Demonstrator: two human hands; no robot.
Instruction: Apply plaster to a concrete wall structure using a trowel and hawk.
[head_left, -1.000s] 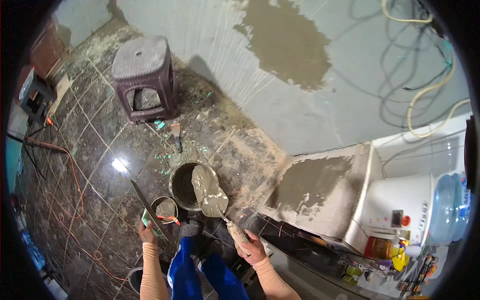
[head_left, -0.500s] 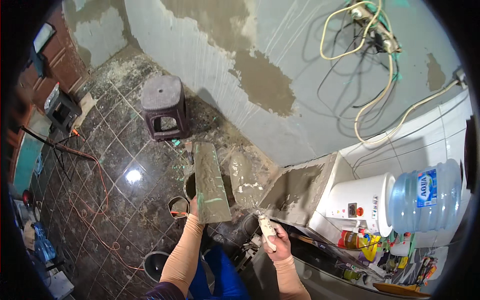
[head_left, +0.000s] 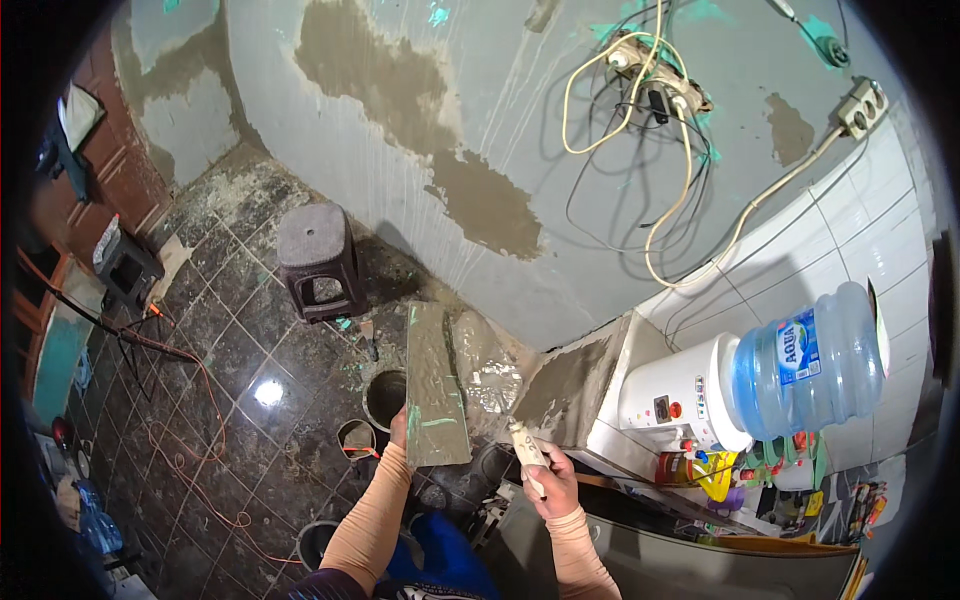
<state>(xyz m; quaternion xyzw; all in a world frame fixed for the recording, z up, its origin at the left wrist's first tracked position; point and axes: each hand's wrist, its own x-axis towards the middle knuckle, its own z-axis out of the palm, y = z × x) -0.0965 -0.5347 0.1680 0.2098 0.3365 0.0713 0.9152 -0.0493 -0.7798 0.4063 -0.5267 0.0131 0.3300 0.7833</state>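
Note:
My left hand (head_left: 400,428) holds up a long rectangular mortar board (head_left: 436,370) from its left side; its fingers are mostly hidden behind the board. Wet grey mortar and a few green streaks cover the board's face. In my right hand (head_left: 556,482) is a trowel, with the fingers wrapped round its pale, mortar-spotted handle (head_left: 526,447). The trowel points up and away, toward wet, shiny grey material by the wall; its blade is hard to make out there. Just right of it, a low tiled block (head_left: 568,390) has a side partly coated with darker mortar.
A bucket (head_left: 384,398) and a small container (head_left: 356,438) stand left of the board, with a grey stool (head_left: 318,262) beyond. At right are a white dispenser (head_left: 680,395) and a blue water bottle (head_left: 810,360). Cables (head_left: 655,100) hang on the wall; an orange cord (head_left: 205,480) crosses the floor.
The view has shifted, so the wall and dispenser appear farther left. Both hands keep their holds; the trowel and board stay close together, and the bucket shows more beside the board.

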